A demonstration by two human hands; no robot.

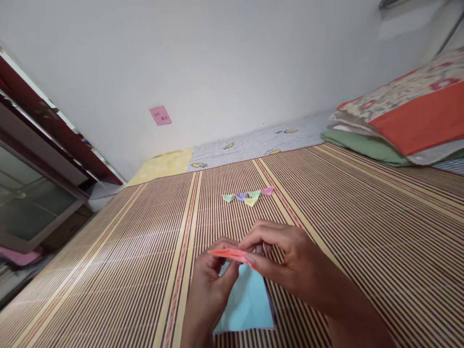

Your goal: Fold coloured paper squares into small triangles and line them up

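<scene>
1. Orange paper [232, 254], folded to a narrow flat strip, sits edge-on to the camera. It is held between both hands just above a light blue sheet [250, 304] that lies flat on the bamboo mat [126, 270].
2. The left hand [210, 285] comes up from below, with thumb and fingers pinched closed on the strip's left part. The right hand [290, 263] reaches over from the side, its fingertips clamped on the right end.
3. The work in hand looks like setting a crease. It would go best if the person lined up the layers first and pressed only afterwards, with one hand anchoring the strip while the other runs along the fold.
4. Pressure from the fingertip pads is probably enough (the paper looks thin, and a hard tug could skew or tear it).
5. With the strip held in the air, the layers could slip. Resting it on the blue sheet would likely give a firmer backing.
6. A row of small folded pieces [250, 197] in green, purple, yellow and pink lies farther up the mat, well apart from both hands.
</scene>
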